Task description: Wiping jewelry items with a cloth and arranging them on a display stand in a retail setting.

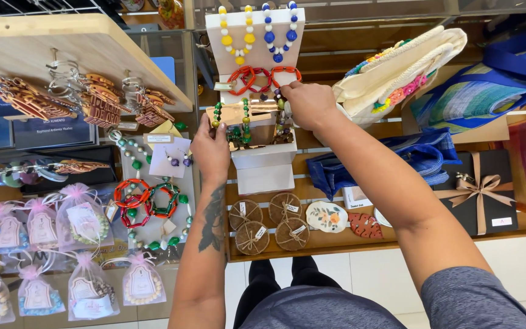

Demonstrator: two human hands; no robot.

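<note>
both hands at frame centre — left hand (210,149) pinching the green bead bracelet (242,125), right hand (307,103) closed on dark beads (282,125) — draping them over the white stand (263,164) so they show

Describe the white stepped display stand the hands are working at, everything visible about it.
The white stepped display stand rises in tiers on a slatted wooden shelf. Its top step carries a yellow-and-white bead necklace and a blue-and-white one; red bracelets lie below. The middle step holds green and dark beaded pieces. The left hand touches those at the stand's left edge; the right hand grips beads at its right. The lowest steps look bare.
</note>
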